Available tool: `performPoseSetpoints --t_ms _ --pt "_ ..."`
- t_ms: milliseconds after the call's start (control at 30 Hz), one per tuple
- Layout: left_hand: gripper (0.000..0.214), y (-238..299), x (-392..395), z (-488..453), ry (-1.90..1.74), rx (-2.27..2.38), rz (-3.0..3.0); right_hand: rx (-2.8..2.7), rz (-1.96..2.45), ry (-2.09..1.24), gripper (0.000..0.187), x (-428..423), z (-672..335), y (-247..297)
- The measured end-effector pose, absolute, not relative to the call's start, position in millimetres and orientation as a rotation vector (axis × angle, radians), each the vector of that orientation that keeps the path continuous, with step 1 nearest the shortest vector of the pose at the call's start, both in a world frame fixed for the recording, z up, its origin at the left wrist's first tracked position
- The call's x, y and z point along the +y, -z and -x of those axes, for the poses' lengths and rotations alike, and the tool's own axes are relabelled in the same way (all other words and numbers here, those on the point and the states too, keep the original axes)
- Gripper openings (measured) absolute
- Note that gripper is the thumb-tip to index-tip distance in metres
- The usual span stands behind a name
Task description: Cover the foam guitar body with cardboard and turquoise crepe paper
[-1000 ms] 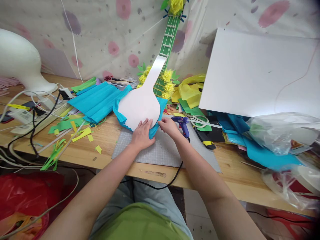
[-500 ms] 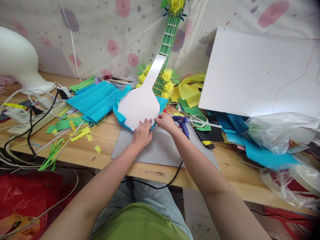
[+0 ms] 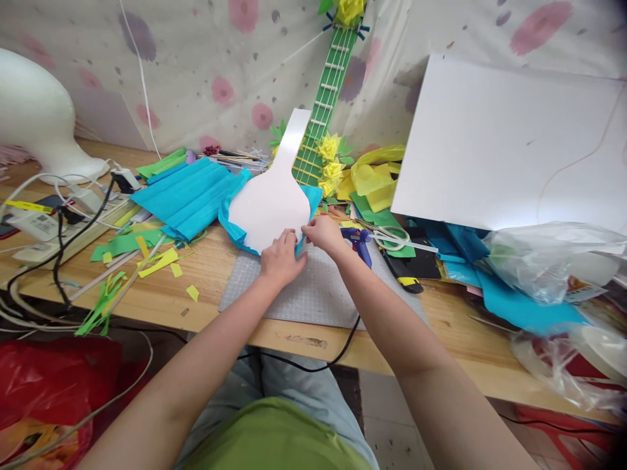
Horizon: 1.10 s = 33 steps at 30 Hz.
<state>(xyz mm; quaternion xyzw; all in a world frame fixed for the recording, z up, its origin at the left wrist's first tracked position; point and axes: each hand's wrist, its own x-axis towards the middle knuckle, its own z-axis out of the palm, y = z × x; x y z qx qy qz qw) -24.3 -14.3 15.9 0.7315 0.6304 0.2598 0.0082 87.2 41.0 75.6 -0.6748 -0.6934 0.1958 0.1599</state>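
Observation:
A white guitar-shaped cutout (image 3: 272,199) lies on blue crepe paper (image 3: 234,225) at the far edge of a grey cutting mat (image 3: 318,294). My left hand (image 3: 280,260) presses the near edge of the cutout, its fingers bent over the blue paper edge. My right hand (image 3: 321,234) pinches the blue paper at the cutout's lower right rim, right beside the left fingers. A green paper guitar (image 3: 323,104) with yellow flowers leans on the wall behind.
A blue glue gun (image 3: 360,240), scissors (image 3: 392,236) and a utility knife (image 3: 404,279) lie right of my hands. Pleated blue paper (image 3: 183,196) lies to the left, with a power strip (image 3: 59,228) and cables. A white board (image 3: 514,143) and plastic bags (image 3: 548,261) fill the right side.
My right hand has moved left to meet my left hand at the cutout's rim. The blue flap by the near edge is now folded in. The cutout's neck swung slightly left.

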Motion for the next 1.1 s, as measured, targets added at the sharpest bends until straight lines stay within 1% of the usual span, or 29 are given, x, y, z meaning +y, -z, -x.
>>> performPoseSetpoints --t_ms 167,333,567,733,833,933,1000,1067,1100 --pt "0.034 -17 -6 5 -0.857 2.151 -2.277 -1.983 1.938 -0.484 0.02 45 -83 -79" --pt "0.018 -17 4 1 -0.846 2.192 -2.248 -2.013 1.935 -0.486 0.019 50 -85 -76" --pt "0.021 -17 7 14 -0.778 2.149 -2.381 -2.028 1.831 -0.54 0.02 56 -87 -70" --pt "0.022 -18 5 16 -0.797 2.143 -2.397 -2.007 1.807 -0.535 0.018 55 -84 -69" --pt "0.021 -16 5 16 -0.833 2.151 -2.393 -1.99 1.759 -0.54 0.022 55 -87 -67" --pt "0.021 -12 5 18 -0.866 2.142 -2.403 -1.874 1.727 -0.581 0.026 55 -96 -57" --pt "0.021 -10 5 19 -0.875 2.134 -2.422 -1.754 1.726 -0.637 0.024 52 -102 -45" --pt "0.021 -8 6 21 -0.884 2.13 -2.436 -1.633 1.701 -0.769 0.023 47 -105 -30" --pt "0.021 -8 6 23 -0.892 2.124 -2.441 -1.566 1.661 -0.851 0.025 43 -104 -23"
